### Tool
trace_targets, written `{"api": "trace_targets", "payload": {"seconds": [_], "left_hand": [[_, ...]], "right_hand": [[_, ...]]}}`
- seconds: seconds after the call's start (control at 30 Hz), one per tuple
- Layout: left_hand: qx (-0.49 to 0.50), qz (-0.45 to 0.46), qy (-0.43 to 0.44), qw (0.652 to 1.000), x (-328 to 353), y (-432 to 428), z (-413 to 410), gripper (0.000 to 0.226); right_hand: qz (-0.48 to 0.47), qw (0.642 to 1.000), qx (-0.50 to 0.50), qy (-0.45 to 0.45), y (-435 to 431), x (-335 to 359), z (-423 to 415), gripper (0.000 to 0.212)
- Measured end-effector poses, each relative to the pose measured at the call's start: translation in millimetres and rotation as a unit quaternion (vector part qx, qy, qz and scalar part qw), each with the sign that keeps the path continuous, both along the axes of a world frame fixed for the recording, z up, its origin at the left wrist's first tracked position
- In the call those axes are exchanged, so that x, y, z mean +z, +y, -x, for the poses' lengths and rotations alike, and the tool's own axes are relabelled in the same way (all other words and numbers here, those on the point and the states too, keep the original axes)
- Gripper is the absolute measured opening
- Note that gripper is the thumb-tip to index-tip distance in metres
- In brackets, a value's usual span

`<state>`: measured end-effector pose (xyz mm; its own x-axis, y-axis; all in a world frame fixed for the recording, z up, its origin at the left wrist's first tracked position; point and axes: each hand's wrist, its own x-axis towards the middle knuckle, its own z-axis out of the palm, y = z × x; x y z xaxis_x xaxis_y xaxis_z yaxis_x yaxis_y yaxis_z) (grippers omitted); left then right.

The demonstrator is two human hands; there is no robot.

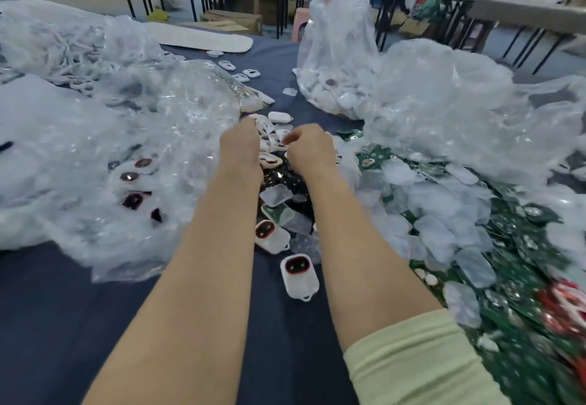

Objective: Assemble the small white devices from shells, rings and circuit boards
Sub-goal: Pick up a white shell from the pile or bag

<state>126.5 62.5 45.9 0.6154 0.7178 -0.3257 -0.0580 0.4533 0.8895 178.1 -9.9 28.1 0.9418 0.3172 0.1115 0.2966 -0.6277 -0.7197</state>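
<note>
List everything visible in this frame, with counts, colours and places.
white devices: at least two in the open, white with dark red-rimmed windows, between the forearms; more under plastic, left
white shells: loose pile, centre, past the forearms
circuit boards: heap, green, right
clear covers: many, translucent, on the boards
red parts: blurred cluster, right edge
plastic bags: at least three, clear, left, right, far centre
table: one, dark blue, underneath
sleeve: one, pale yellow, right forearm
left grip: fingers hidden, at the shells
right grip: fingers curled, contents hidden
</note>
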Motion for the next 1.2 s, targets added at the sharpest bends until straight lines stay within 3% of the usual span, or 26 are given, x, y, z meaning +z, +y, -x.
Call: {"api": "trace_targets", "payload": {"seconds": [0.17,0.47,0.57,0.67,0.8,0.97,1.07,1.2], "left_hand": [[-0.009,0.002,0.001,1.0,-13.1,1.8,-1.9,0.026],[-0.041,-0.057,0.023,0.997,-26.4,-0.8,-26.3,0.024],[-0.037,-0.08,0.022,0.996,-25.1,3.3,-27.9,0.03],[-0.053,-0.078,0.033,0.995,-16.9,-0.1,-24.6,0.027],[-0.112,-0.05,-0.033,0.992,2.7,-32.4,-10.6,0.019],[-0.223,-0.132,-0.062,0.964,7.2,-105.7,14.4,0.024],[-0.261,-0.18,-0.033,0.948,-9.2,-154.0,29.1,0.012],[-0.26,-0.27,0.007,0.927,-38.5,-199.3,40.3,0.013]], "right_hand": [[0.036,0.999,-0.014,-0.038,13.9,-13.3,1.6,0.044],[0.095,0.995,0.019,-0.014,38.2,-29.4,-28.6,0.035],[0.011,1.0,-0.004,-0.028,38.3,-27.6,-23.6,0.029],[-0.132,0.99,-0.021,-0.043,27.2,-8.8,-13.2,0.023],[-0.276,0.961,-0.015,0.014,-16.8,24.3,9.3,0.029],[-0.263,0.963,-0.055,-0.035,-103.4,25.4,45.2,0.012],[-0.307,0.946,-0.098,0.042,-158.5,6.8,62.4,0.015],[-0.339,0.928,-0.107,0.11,-209.2,-12.0,81.1,0.024]]}}
